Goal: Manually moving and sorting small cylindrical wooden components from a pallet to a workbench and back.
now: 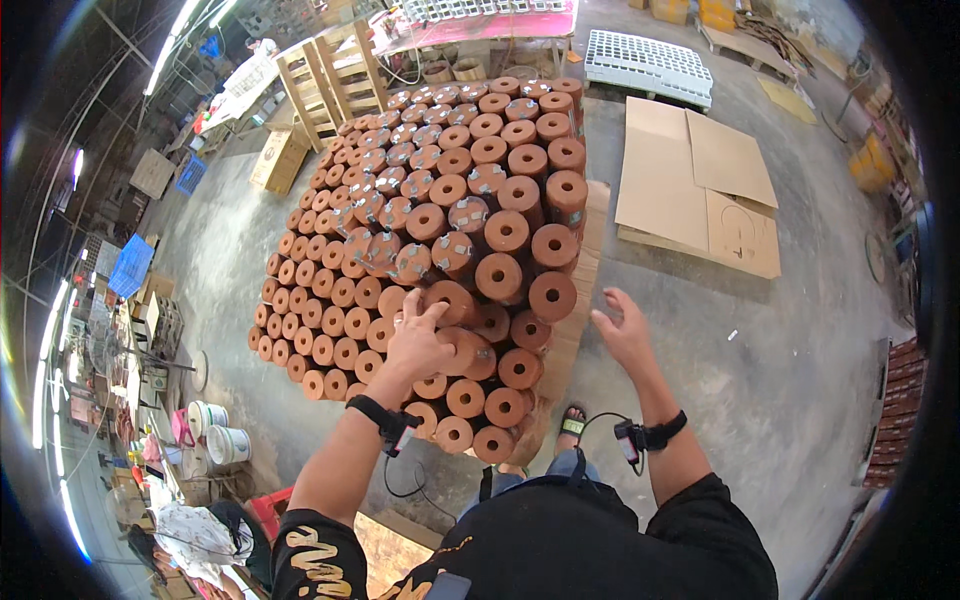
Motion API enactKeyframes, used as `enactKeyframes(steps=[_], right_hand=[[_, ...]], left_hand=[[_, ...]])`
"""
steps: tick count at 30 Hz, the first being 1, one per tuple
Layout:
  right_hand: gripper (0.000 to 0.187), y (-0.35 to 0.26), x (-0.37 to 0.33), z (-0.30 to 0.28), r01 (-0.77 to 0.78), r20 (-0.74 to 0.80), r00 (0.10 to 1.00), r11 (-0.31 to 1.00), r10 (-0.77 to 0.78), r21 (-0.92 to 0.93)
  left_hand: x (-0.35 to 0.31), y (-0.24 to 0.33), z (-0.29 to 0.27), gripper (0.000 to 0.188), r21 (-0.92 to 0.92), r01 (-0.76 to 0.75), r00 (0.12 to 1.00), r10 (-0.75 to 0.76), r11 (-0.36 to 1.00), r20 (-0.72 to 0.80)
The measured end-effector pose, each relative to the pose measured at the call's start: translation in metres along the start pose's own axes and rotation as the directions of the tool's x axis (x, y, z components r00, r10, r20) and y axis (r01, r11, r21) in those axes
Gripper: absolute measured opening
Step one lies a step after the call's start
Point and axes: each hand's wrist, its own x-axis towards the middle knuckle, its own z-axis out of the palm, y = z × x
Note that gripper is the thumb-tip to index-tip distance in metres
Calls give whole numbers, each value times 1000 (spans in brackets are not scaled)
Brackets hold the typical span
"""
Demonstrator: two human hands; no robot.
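Left hand (418, 345), half curled, rests at the brown cylinders (498, 277) on the stack's near side; whether it grips one I cannot tell. Right hand (625, 330) hangs wide, holding nothing, just beside the stack. Close-set rows look largely done; the uneven patch by the left hand seems left. Cylinders number over a hundred, too many to count exactly; beyond lie one cardboard pile (655, 165) and one white rack (650, 65).

Cylinders (413, 265), seemingly on cardboard (593, 235), left of sheets (665, 175).
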Motion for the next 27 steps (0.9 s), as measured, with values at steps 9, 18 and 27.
enactKeyframes(steps=[9,18,27], right_hand=[[49,-9,-69,-19,-197,211,945,949,250,-245],[49,-23,-91,17,-91,440,884,980,162,-178],[46,-11,-101,13,-18,445,883,958,150,-288]], left_hand=[[-2,-45,-5,68,58,-91,996,90,994,24],[11,-46,-10,66,39,-104,994,103,994,20],[9,-51,-11,67,34,-129,991,128,991,43]])
